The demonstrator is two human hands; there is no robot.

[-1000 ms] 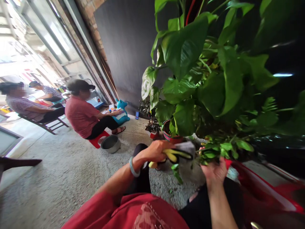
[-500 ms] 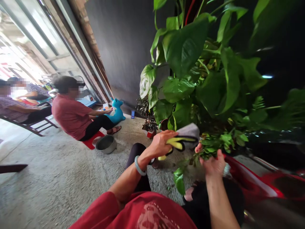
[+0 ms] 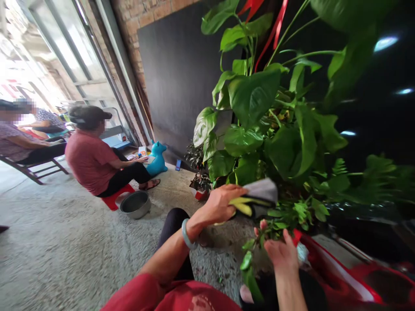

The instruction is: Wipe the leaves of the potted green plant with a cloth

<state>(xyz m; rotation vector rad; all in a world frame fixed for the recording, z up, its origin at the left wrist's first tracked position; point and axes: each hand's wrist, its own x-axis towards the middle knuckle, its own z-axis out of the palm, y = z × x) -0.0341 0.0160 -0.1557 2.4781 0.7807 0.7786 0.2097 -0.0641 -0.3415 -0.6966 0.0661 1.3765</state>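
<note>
Gripping yellow-handled pruning shears with a grey cloth draped over them (image 3: 251, 199), left hand (image 3: 220, 204) closed around the handles, jade-green bangle (image 3: 187, 227) on that wrist; blades hidden under the cloth and foliage, so cannot tell whether open or shut. Pinching a small-leaved green sprig (image 3: 275, 224) just below and to the right of the shears, right hand (image 3: 281, 255) with fingers curled narrowly around the stems, fingertips very near the place where the blades presumably lie. Judged risk: nicked fingertips, caused by the hidden cutting edge and by leaves screening the stems. Likewise possible: cutting a wrong stem of the large broad-leaved green potted plant (image 3: 259, 121) crowding directly above both hands, or the loose cloth slipping off and fouling the cut. Resting beneath the right hand, a glossy red vehicle body (image 3: 337, 276), liable to scratches if the shears drop. Standing just beyond the left hand, a small dark-leaved plant in a red pot (image 3: 201, 185), within knocking reach of a swinging elbow. Farther off to the left of the left hand, well apart, a grey metal basin (image 3: 135, 204) on rough concrete floor (image 3: 65, 250), and a seated person in a red shirt (image 3: 90, 157) beside a blue toy animal (image 3: 156, 157).
</note>
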